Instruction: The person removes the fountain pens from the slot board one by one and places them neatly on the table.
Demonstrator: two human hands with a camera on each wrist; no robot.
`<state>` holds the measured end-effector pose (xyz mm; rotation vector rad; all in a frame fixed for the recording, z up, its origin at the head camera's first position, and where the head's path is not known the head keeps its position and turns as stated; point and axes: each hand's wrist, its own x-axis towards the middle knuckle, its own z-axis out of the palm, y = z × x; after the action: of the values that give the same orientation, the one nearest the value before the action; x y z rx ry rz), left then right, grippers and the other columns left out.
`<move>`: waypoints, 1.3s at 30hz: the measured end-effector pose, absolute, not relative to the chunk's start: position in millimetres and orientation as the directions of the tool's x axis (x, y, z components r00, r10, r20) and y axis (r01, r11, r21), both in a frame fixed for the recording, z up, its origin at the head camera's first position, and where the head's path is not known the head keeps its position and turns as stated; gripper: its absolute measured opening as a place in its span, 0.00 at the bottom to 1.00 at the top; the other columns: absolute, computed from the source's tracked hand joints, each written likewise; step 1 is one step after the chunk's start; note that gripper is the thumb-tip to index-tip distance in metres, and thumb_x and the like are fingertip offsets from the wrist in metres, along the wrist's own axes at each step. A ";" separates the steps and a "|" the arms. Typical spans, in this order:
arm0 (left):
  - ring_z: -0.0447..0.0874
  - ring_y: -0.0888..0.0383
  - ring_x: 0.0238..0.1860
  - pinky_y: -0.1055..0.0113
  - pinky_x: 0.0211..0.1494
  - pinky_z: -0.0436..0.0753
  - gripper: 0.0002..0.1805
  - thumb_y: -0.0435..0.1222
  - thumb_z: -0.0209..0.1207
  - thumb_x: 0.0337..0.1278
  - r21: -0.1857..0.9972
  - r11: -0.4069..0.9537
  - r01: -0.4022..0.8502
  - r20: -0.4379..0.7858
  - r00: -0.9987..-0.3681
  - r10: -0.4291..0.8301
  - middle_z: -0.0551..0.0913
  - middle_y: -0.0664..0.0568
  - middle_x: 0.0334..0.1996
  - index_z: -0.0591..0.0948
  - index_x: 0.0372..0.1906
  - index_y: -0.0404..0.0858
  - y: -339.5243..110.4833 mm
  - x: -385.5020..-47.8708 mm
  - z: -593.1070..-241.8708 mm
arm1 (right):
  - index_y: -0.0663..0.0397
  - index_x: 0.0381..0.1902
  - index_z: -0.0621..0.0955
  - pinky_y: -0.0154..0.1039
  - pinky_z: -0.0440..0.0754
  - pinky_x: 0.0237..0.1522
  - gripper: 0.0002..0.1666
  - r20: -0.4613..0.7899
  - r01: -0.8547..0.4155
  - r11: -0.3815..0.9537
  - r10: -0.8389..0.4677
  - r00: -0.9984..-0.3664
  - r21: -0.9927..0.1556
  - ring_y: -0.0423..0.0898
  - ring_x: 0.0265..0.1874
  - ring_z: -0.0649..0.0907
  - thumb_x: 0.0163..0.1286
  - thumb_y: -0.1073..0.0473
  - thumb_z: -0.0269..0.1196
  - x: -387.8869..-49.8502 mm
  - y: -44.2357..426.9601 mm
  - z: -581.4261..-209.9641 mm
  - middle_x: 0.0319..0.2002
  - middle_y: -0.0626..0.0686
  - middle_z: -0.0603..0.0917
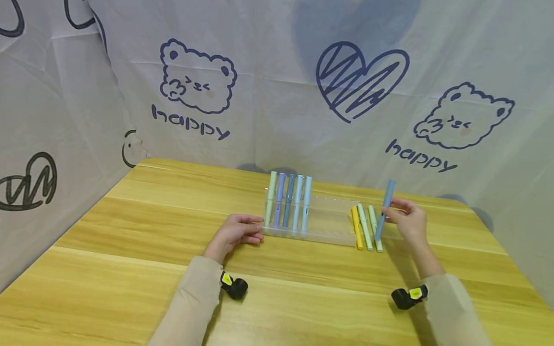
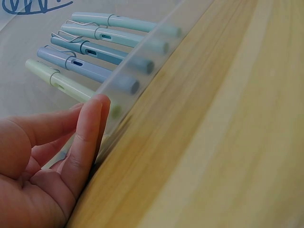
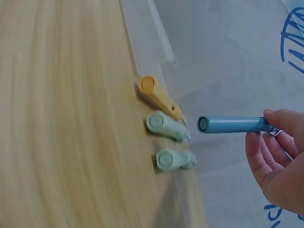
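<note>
My right hand [image 1: 409, 223] pinches a blue pen [image 3: 232, 125] between thumb and fingers, holding it raised and tilted above the table. Beside it lie a yellow pen [image 1: 357, 228] and two pale green pens [image 1: 365, 227]. At the left end of a clear pen stand [image 1: 331, 237], my left hand [image 1: 235, 234] grips the corner, one finger along the front lip. Leaning side by side in the stand's left half are a pale green pen [image 1: 270, 199], a purple pen [image 1: 280, 199], a dark blue pen [image 1: 288, 199] and two light blue pens [image 1: 307, 199].
The wooden table [image 1: 303, 298] reaches back to a white cloth [image 1: 277, 110] printed with bears, hearts and lettering. A black camera sits on each wrist, the left camera [image 1: 235, 288] and the right camera [image 1: 404, 299].
</note>
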<state>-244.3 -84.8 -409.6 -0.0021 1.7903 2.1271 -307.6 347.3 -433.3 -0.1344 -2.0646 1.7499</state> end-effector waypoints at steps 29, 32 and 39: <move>0.81 0.59 0.22 0.69 0.30 0.83 0.19 0.22 0.51 0.56 0.953 -0.143 -0.266 -0.219 -0.934 0.281 0.81 0.45 0.24 0.68 0.53 0.19 -85.9 -242.7 -408.0 | 0.69 0.50 0.72 0.37 0.84 0.26 0.28 0.151 -0.010 0.443 0.284 -0.947 -0.896 0.34 0.23 0.79 0.51 0.68 0.67 -299.3 365.2 -428.1 0.30 0.45 0.76; 0.81 0.59 0.22 0.69 0.30 0.83 0.19 0.22 0.50 0.56 0.954 -0.145 -0.264 -0.215 -0.933 0.289 0.81 0.45 0.24 0.68 0.53 0.19 -85.9 -242.7 -408.8 | 0.72 0.49 0.71 0.38 0.84 0.26 0.28 0.126 -0.008 0.455 0.230 -0.965 -0.890 0.35 0.21 0.79 0.50 0.69 0.66 -293.7 359.5 -419.6 0.29 0.45 0.77; 0.80 0.59 0.21 0.69 0.30 0.83 0.19 0.21 0.50 0.56 0.953 -0.146 -0.266 -0.215 -0.932 0.291 0.80 0.45 0.24 0.67 0.53 0.19 -84.4 -241.8 -407.6 | 0.79 0.48 0.69 0.37 0.83 0.24 0.25 0.000 0.078 0.481 0.160 -0.987 -0.873 0.38 0.18 0.78 0.53 0.73 0.63 -262.3 326.6 -377.7 0.25 0.47 0.78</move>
<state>-241.8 -84.4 -407.6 0.0286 1.7680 2.1344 -262.3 326.6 -377.7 -0.2117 -2.6327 1.5455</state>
